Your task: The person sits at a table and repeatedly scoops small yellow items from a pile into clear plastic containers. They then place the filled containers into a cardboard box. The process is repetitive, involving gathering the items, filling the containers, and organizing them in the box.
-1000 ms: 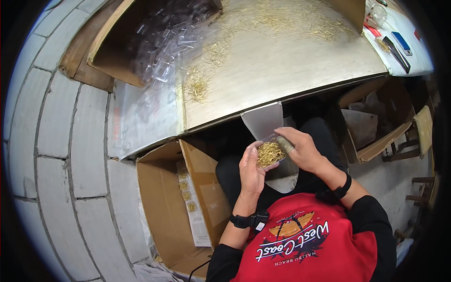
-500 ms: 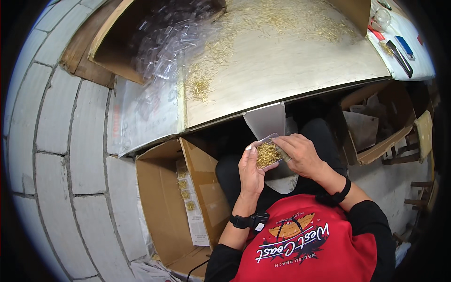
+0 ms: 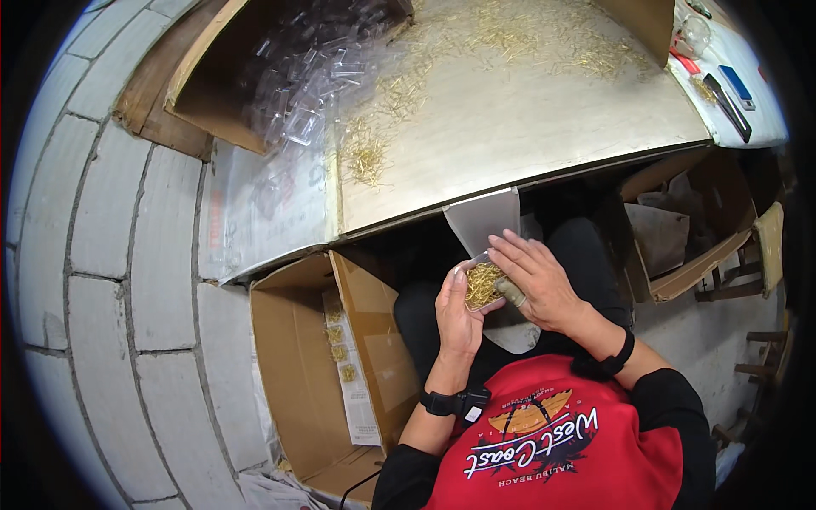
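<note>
gold pins [image 3: 481, 285], red shirt [image 3: 586, 442], brown carton [image 3: 314, 374]

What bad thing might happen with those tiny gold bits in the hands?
The left hand and right hand hold a small clear case heaped with gold pins over the lap, past the table edge. A tilt could spill pins onto the legs or into the open box below. The pins look thin and sharp, so fingers might get pricked.
</note>
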`<state>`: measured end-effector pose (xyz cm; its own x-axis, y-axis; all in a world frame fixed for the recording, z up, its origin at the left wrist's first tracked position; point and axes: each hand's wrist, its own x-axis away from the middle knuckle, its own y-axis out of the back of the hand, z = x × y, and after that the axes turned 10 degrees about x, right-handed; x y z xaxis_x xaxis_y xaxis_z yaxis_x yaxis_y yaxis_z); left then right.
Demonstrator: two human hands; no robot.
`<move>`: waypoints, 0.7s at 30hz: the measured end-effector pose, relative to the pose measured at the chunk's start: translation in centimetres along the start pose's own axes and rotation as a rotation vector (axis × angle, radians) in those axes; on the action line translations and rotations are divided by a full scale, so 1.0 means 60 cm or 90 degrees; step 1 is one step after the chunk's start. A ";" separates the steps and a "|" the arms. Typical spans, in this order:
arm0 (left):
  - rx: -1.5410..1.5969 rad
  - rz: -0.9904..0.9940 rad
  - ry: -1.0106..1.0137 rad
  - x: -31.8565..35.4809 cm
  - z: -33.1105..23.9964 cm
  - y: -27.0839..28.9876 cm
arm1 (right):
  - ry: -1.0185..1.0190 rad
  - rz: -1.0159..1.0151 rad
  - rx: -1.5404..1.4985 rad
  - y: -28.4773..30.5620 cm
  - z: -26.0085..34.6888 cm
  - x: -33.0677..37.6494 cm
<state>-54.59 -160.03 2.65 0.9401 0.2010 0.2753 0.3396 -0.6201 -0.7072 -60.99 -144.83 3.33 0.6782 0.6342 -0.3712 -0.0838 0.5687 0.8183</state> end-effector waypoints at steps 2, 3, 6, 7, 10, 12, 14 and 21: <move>0.006 0.006 0.000 0.000 -0.001 0.001 | 0.024 0.004 0.068 0.010 0.002 -0.002; 0.008 0.005 -0.002 0.000 -0.001 0.002 | 0.028 0.005 0.074 0.013 0.003 -0.002; 0.009 0.005 -0.010 0.001 -0.003 0.000 | 0.028 0.008 0.064 0.018 0.003 -0.003; 0.008 0.005 -0.014 0.000 -0.002 -0.002 | 0.018 0.012 0.042 0.017 0.001 -0.003; 0.015 0.007 -0.017 -0.001 -0.001 -0.002 | 0.007 -0.008 -0.058 0.013 -0.003 -0.004; 0.021 0.009 -0.018 -0.002 0.001 -0.001 | 0.001 -0.024 -0.109 0.011 -0.004 -0.005; 0.020 0.009 -0.024 -0.004 0.001 0.001 | -0.008 -0.034 -0.134 0.011 -0.002 -0.008; 0.010 0.011 0.000 0.000 -0.006 -0.002 | -0.290 -0.049 -0.516 0.006 -0.022 -0.017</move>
<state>-54.64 -160.21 2.95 0.9458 0.1898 0.2634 0.3238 -0.6117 -0.7218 -62.68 -144.56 3.44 0.9096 0.4106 -0.0632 -0.3944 0.9013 0.1791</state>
